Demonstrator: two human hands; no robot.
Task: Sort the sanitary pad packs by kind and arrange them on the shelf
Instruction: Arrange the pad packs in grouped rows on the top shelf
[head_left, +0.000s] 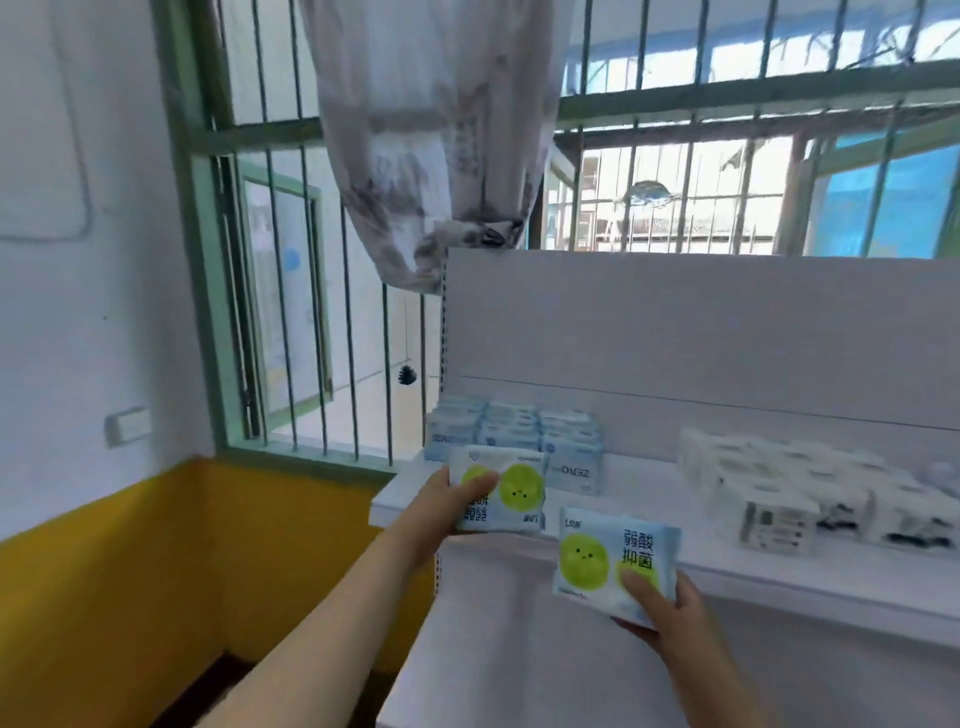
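Two green-circle packs are held in front of the white shelf (727, 566), one gripped by the left hand (447, 501), upside-down pack (501, 493), one by the right hand (657, 605), upright pack (613, 558); blue stacks (511, 434) and white stacks (810, 493) sit on the shelf, too blurred to count.

"弱酸抑菌" on right pack (618, 561)

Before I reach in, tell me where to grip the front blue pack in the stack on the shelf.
Take the front blue pack by its two short side edges, coming from the front. It stands upright at the shelf edge, face forward, with more packs behind it, so only the front is free.
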